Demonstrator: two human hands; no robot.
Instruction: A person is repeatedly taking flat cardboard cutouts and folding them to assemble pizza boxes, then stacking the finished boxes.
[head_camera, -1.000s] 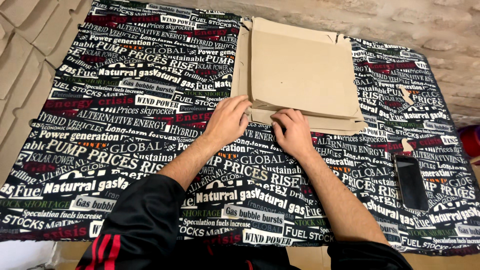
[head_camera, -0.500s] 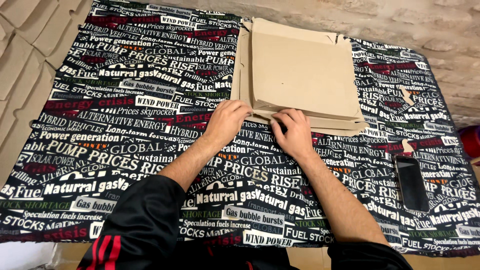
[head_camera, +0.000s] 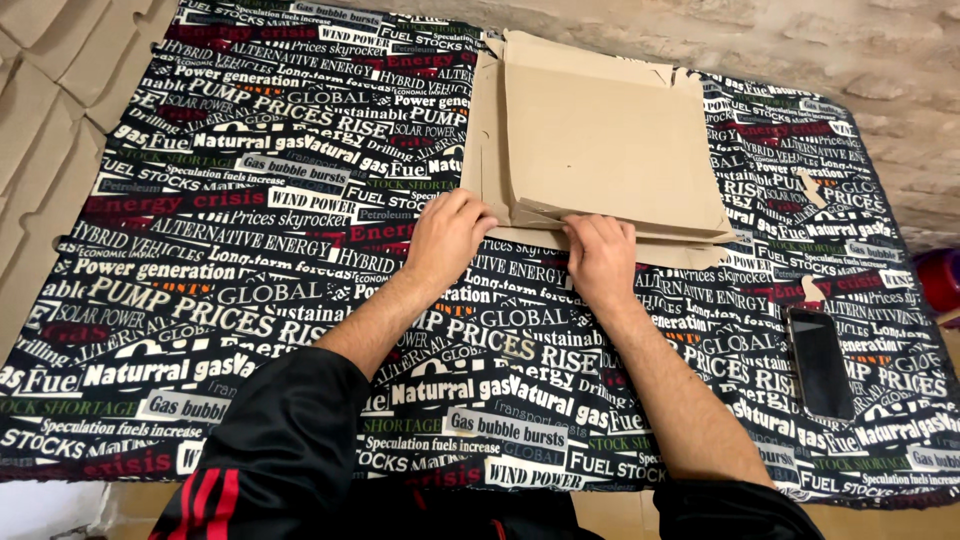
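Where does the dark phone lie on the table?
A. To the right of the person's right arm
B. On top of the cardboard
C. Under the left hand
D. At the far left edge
A: the phone lies flat on the printed cloth, right of the right arm, apart from the cardboard.

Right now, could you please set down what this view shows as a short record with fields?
surface: table under a black cloth printed all over with words
main item: flat stack of brown cardboard sheets, partly folded, at the far middle of the cloth
left hand: fingers on the near left corner of the cardboard
right hand: fingers pressing the near edge of the cardboard
other item: dark phone lying flat, screen up, to the right
clothing: black sleeve with red stripes
scraps: small cardboard bits right of the stack
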